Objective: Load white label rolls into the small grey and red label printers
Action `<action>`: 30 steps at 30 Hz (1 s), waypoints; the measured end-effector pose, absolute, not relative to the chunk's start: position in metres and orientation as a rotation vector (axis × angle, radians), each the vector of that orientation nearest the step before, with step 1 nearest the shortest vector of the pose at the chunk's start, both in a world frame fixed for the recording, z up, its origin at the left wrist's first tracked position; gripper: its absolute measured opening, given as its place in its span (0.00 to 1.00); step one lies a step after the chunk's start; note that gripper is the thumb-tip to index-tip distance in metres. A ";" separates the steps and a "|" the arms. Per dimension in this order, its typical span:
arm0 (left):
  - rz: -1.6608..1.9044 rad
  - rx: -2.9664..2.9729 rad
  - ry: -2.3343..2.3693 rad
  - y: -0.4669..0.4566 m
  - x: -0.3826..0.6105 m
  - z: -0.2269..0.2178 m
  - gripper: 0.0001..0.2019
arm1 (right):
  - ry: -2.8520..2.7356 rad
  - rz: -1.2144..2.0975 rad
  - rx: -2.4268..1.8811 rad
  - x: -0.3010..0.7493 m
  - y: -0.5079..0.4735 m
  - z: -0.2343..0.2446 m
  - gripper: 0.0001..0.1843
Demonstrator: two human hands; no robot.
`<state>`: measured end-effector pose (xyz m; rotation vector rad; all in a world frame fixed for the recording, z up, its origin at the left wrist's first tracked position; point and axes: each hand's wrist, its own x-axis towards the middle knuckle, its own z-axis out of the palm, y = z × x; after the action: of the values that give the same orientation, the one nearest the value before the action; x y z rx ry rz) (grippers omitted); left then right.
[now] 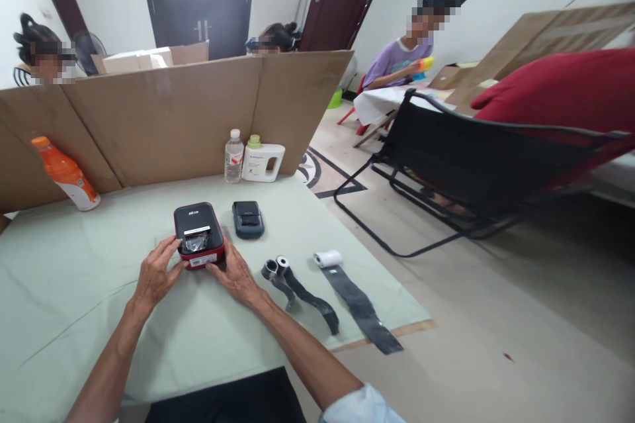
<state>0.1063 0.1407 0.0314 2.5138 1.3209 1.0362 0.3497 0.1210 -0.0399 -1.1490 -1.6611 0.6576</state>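
A small red and black label printer (198, 232) sits on the pale green tablecloth (74, 290), with crumpled dark material showing in its slot. My left hand (155, 274) rests against its left front corner, fingers curled toward it. My right hand (233, 274) touches its right front corner, fingers pressed on the side. A second, dark grey printer (248, 218) lies just right of it. Two rolls trailing dark strips (290, 284) and a white roll (328, 258) with a long dark strip lie to the right of my right hand.
A cardboard screen (163, 118) stands along the table's far edge. Against it are an orange drink bottle (67, 175), a clear water bottle (233, 157) and a white jug (262, 161). A black folding chair (471, 171) stands on the right. Other people sit beyond the screen.
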 end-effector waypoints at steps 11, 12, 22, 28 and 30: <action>1.019 2.553 1.272 0.144 0.101 0.039 0.21 | -1.691 0.606 -1.184 0.348 0.119 -0.041 0.44; 1.019 2.559 1.275 0.145 0.101 0.039 0.21 | -1.689 0.610 -1.181 0.348 0.119 -0.042 0.44; 1.047 2.545 1.283 0.145 0.107 0.038 0.20 | -1.618 0.667 -1.165 0.348 0.122 -0.035 0.43; 1.071 2.498 1.290 0.145 0.110 0.036 0.18 | -1.607 0.650 -1.168 0.345 0.125 -0.037 0.42; 1.082 2.493 1.287 0.146 0.110 0.036 0.17 | -1.602 0.648 -1.170 0.345 0.125 -0.038 0.42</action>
<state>0.1105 0.1458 0.0360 2.4929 1.2870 1.0817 0.3447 0.1248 -0.0377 -1.1697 -1.6018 0.6482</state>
